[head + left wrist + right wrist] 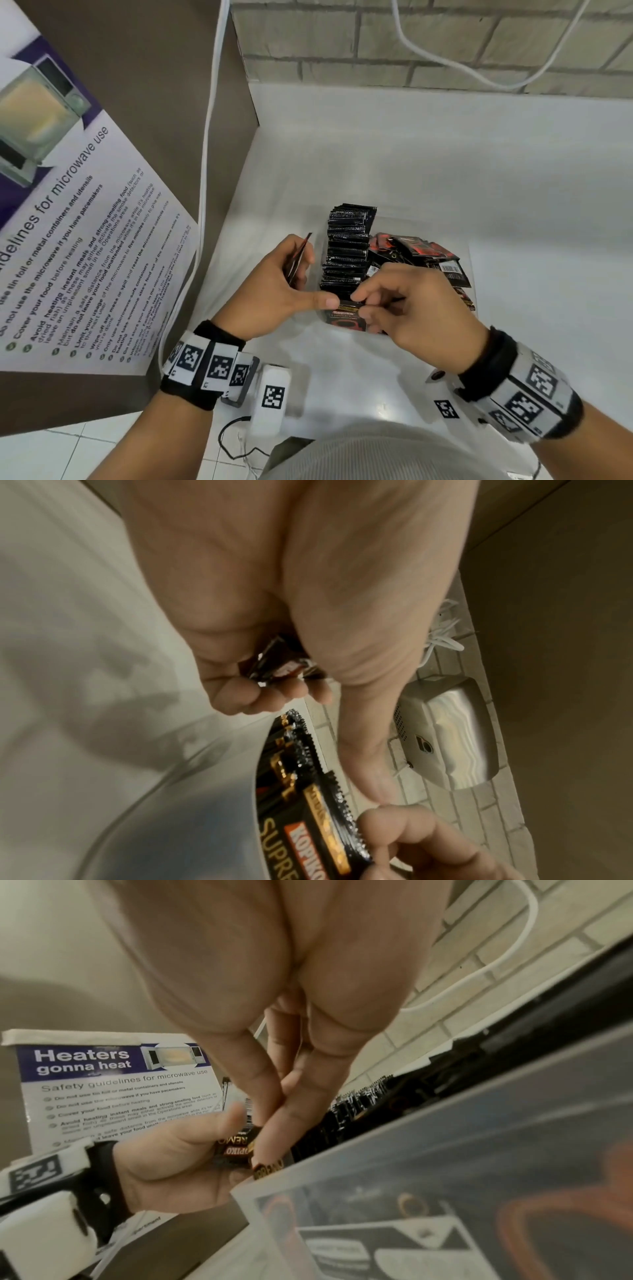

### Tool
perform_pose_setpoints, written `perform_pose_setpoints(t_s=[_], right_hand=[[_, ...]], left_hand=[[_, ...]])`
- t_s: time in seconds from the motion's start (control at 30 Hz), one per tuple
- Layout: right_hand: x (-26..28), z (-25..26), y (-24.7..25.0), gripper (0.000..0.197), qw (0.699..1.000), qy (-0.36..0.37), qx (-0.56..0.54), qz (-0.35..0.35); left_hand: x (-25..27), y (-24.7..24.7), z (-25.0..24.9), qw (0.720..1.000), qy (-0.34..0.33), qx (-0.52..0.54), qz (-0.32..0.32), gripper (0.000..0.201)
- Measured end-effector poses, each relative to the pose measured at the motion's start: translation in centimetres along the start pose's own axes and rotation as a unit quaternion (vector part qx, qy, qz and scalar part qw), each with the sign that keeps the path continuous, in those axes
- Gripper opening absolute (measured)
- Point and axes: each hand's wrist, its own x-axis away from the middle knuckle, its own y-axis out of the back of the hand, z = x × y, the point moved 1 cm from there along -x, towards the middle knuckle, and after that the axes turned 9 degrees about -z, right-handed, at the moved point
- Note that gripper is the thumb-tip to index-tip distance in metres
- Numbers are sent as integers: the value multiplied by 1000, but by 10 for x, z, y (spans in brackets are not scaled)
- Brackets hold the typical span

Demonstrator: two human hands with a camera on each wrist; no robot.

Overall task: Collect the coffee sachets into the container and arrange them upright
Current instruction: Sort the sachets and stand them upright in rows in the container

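A clear plastic container stands on the white counter. A row of black coffee sachets stands upright along its left side, and loose sachets lie heaped on its right. My left hand grips a few sachets in its curled fingers, beside the container's left wall, with its thumb stretched to the front sachet. My right hand pinches that front sachet by its top edge at the near end of the row.
A microwave safety poster leans on the brown panel at the left. A white cable runs down beside it. A brick wall stands behind the counter, and a steel appliance is mounted there.
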Motion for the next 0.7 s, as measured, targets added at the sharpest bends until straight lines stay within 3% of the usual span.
perform_pose_setpoints(t_s=[0.17, 0.27, 0.37, 0.47, 0.57, 0.7], right_hand=[[0, -5, -5, 27, 1000, -22, -14, -6], [2, -6, -5, 21, 1000, -8, 25, -5], [-1, 1, 3, 16, 999, -4, 38, 2], [-7, 16, 13, 11, 999, 5, 32, -18], [-15, 35, 22, 6, 996, -7, -63, -56], [-22, 49, 25, 27, 989, -25, -134, -58]], left_hand=[[1, 8, 0, 999, 30, 41, -1, 39], [1, 10, -5, 984, 91, 151, -8, 53], [4, 12, -14, 978, 78, 192, -10, 53], [10, 15, -21, 976, 50, 205, 44, 45], [15, 14, -27, 971, 64, 208, 104, 43], [18, 0, -38, 974, 70, 168, 138, 35]])
